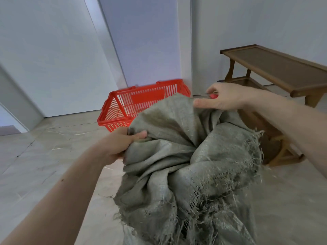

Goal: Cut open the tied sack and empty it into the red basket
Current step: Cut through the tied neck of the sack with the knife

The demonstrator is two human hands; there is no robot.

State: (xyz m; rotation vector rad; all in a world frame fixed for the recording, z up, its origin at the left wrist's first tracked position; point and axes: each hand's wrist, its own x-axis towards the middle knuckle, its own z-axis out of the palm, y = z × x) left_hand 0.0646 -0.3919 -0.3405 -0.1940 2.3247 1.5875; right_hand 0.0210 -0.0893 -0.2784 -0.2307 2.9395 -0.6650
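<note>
A grey-green woven sack (185,156) with frayed edges fills the middle and lower part of the view, bunched and crumpled. My left hand (122,142) grips a fold of its cloth on the left side. At the sack's upper right edge my right hand (224,98) holds a small red-handled tool (213,96), most of it hidden by my fingers. The red plastic basket (123,106) stands on the floor just behind the sack, its near side partly covered by the cloth. What the sack contains is hidden.
A wooden two-tier bench (276,68) stands at the right against the wall, close behind my right arm. White walls and door panels (70,59) rise behind the basket. Loose fibres lie on the pale tiled floor (44,156).
</note>
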